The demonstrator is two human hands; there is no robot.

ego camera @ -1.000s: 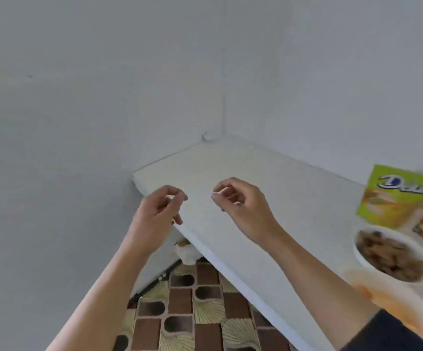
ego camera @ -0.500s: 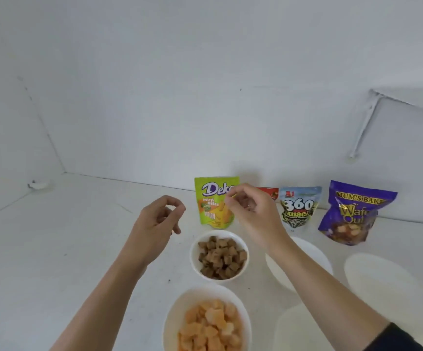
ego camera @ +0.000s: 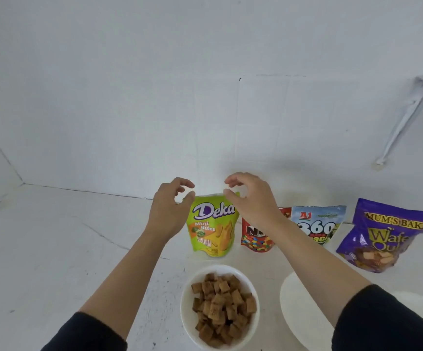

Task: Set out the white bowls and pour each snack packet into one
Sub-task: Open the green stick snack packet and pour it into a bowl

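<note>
Four snack packets stand in a row by the wall: a green Deka packet, a red candy packet, a blue 360 packet and a purple wafer packet. My left hand and my right hand hover on either side of the Deka packet's top, fingers curled and apart, holding nothing. A white bowl of brown square snacks sits in front. An empty white bowl lies partly under my right forearm.
The white counter runs left to a wall corner. A white bracket hangs on the wall at the right. Another white bowl's rim shows at the right edge behind my sleeve.
The view swung from the counter's left end to the packets and came closer. Both hands rose to the Deka packet's top and their fingers spread; the orange-snack bowl left the view.
</note>
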